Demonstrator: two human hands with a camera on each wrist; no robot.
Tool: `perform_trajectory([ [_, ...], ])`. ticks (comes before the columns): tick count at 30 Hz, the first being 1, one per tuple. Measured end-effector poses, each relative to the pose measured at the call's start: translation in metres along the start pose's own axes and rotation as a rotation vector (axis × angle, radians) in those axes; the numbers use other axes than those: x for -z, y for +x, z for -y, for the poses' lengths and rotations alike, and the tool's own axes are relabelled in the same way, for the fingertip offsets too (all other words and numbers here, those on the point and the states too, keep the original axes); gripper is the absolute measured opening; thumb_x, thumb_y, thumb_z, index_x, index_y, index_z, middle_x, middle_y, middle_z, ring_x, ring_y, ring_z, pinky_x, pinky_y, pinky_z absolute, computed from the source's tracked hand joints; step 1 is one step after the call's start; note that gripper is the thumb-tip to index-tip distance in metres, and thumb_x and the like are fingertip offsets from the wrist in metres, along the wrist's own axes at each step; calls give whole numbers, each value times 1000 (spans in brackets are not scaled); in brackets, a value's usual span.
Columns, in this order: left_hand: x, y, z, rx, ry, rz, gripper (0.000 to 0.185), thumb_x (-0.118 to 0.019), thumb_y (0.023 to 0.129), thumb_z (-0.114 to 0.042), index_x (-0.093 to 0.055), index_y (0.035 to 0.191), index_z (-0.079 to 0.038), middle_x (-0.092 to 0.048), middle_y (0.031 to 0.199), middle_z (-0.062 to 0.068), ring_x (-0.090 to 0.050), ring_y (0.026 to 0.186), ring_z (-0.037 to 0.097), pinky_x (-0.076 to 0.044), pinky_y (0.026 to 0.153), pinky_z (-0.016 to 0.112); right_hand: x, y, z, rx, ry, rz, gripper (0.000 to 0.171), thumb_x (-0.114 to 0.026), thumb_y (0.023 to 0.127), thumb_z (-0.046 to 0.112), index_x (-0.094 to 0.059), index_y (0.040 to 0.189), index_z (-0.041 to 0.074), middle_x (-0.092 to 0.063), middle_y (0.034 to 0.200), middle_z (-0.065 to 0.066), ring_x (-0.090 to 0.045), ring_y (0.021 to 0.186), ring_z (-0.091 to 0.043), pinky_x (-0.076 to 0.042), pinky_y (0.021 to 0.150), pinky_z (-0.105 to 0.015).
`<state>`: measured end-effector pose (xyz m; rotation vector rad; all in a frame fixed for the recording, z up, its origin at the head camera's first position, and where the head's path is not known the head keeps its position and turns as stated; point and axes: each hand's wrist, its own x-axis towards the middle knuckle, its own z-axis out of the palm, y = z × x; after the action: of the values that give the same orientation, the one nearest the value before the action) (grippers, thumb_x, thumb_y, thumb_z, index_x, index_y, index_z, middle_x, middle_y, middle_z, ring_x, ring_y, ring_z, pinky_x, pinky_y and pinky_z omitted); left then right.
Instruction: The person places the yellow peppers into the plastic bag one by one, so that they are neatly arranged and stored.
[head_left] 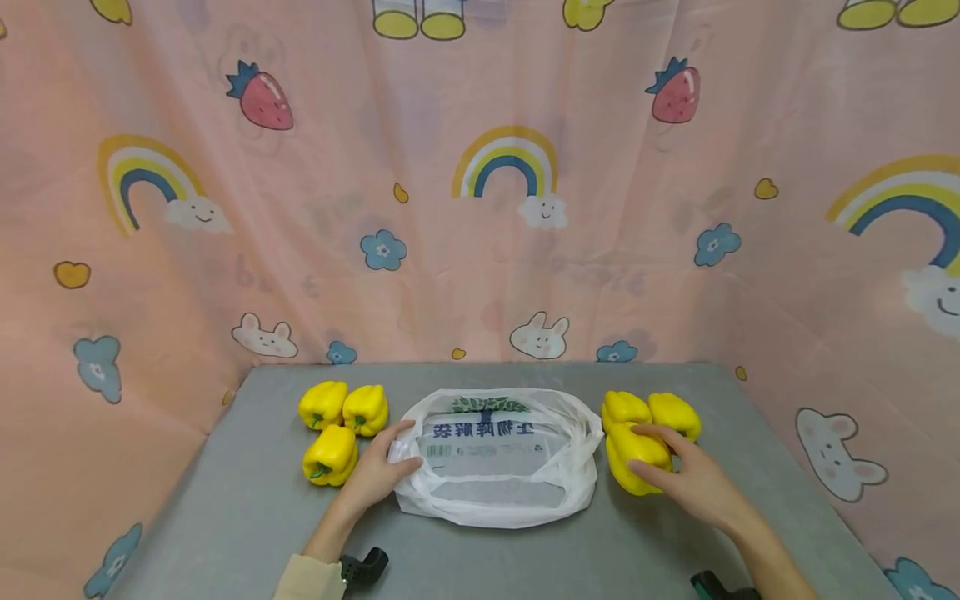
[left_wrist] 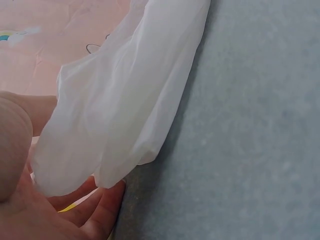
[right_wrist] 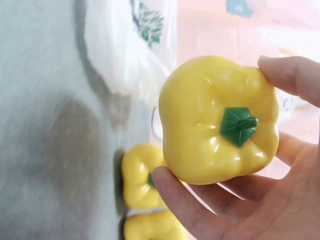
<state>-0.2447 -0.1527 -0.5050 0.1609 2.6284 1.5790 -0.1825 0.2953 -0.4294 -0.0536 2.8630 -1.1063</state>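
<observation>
A white plastic bag (head_left: 495,504) with green and blue print lies with its mouth spread wide in the middle of the table. My left hand (head_left: 378,467) grips its left side, and in the left wrist view thin white film (left_wrist: 120,95) passes between thumb and fingers. My right hand (head_left: 693,479) holds a yellow bell pepper (head_left: 633,462) to the right of the bag. In the right wrist view this pepper (right_wrist: 200,120) is raised off the table, its green stem facing the camera. Two more yellow bell peppers (head_left: 675,415) sit just behind it.
Three yellow bell peppers (head_left: 330,457) stand in a group to the left of the bag, close to my left hand. The grey table (head_left: 225,517) ends at a pink patterned curtain (head_left: 480,283) at the back and sides.
</observation>
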Motion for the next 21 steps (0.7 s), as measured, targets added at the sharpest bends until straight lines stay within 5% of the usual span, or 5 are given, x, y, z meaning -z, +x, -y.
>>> perform_trajectory([
  [8, 0, -1, -2, 9, 10, -3, 60, -73, 93, -17, -50, 149, -13, -40, 156, 22, -39, 141, 44, -28, 113, 67, -8, 9, 22, 52, 51, -38, 68, -68, 94, 51, -48, 147, 13, -48, 147, -26, -54, 117, -38, -51, 88, -47],
  [15, -1, -2, -2, 14, 6, -4, 60, -73, 93, -18, -50, 149, -14, -40, 156, 22, -38, 142, 44, -28, 114, 67, -18, 16, 43, 122, 136, -46, 65, -69, 95, 45, -49, 147, 12, -35, 158, -22, -50, 127, -40, -50, 97, -53],
  [21, -1, -3, -1, 21, 24, -13, 61, -73, 93, -19, -50, 149, -15, -40, 156, 22, -38, 142, 44, -28, 113, 68, -28, 25, 60, 156, 154, -78, 64, -70, 95, 44, -50, 147, 12, -45, 152, -20, -52, 124, -38, -49, 100, -55],
])
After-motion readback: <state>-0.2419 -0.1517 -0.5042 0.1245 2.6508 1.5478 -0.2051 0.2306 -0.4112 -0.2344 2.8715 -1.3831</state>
